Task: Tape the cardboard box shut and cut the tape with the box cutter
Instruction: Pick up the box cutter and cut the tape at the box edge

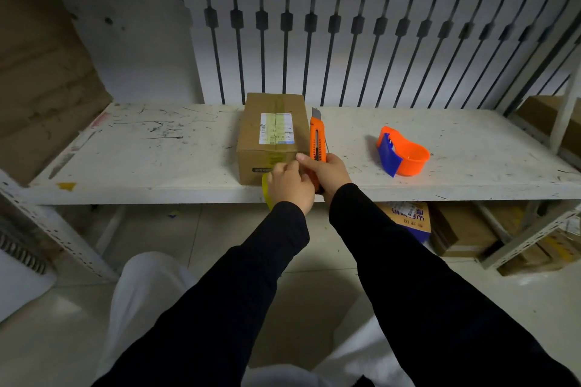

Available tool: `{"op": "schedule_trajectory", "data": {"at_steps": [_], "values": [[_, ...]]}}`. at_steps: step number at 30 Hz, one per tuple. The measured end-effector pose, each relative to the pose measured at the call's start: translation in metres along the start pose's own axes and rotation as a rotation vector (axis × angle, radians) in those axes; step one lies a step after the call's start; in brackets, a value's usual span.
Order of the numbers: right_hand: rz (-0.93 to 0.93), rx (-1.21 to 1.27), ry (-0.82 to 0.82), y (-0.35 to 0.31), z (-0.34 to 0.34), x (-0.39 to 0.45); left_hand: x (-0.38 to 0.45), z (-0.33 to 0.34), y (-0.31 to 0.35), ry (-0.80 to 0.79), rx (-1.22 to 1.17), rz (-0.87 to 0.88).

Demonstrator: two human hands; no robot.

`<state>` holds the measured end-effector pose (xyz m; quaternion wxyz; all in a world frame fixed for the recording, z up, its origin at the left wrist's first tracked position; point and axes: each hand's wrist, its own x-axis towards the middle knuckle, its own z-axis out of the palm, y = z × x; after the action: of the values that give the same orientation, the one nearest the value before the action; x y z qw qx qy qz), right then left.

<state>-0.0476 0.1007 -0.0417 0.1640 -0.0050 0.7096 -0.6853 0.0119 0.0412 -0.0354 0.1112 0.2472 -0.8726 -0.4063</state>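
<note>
A small cardboard box (273, 135) stands on the white shelf (157, 148), closed, with a white label and a strip of clear yellowish tape along its top and down its near face. My left hand (290, 184) grips a yellowish tape roll (266, 190) at the box's near bottom edge; the roll is mostly hidden behind the hand. My right hand (330, 171) holds an orange box cutter (317, 140) upright beside the box's right side, blade out and pointing away from me.
An orange and blue tape dispenser (402, 152) lies on the shelf to the right. A white slatted panel (361, 38) backs the shelf. Flat cardboard (41, 78) leans at the left. Boxes (465, 229) sit on the floor under the shelf at the right.
</note>
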Motion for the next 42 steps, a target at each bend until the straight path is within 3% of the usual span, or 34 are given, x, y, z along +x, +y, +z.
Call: {"op": "schedule_trajectory", "data": {"at_steps": [7, 16, 21, 30, 34, 42], "values": [[-0.123, -0.442, 0.151, -0.004, 0.022, 0.012, 0.011, -0.008, -0.025, 0.073, -0.023, -0.171], [-0.460, -1.001, 0.247, -0.007, 0.042, 0.031, 0.029, -0.008, -0.038, -0.020, -0.155, -0.348], [-0.389, -1.003, 0.098, -0.008, 0.048, 0.041, 0.040, -0.008, -0.034, -0.042, -0.455, -0.382], [-0.450, -1.170, 0.059, -0.004, 0.040, 0.044, 0.044, -0.007, -0.039, -0.074, -0.431, -0.281], [-0.513, -1.246, 0.089, -0.002, 0.041, 0.041, 0.040, -0.004, -0.046, -0.086, -0.382, -0.314], [-0.518, -1.264, 0.061, -0.007, 0.043, 0.037, 0.040, -0.002, -0.052, -0.103, -0.538, -0.348]]}}
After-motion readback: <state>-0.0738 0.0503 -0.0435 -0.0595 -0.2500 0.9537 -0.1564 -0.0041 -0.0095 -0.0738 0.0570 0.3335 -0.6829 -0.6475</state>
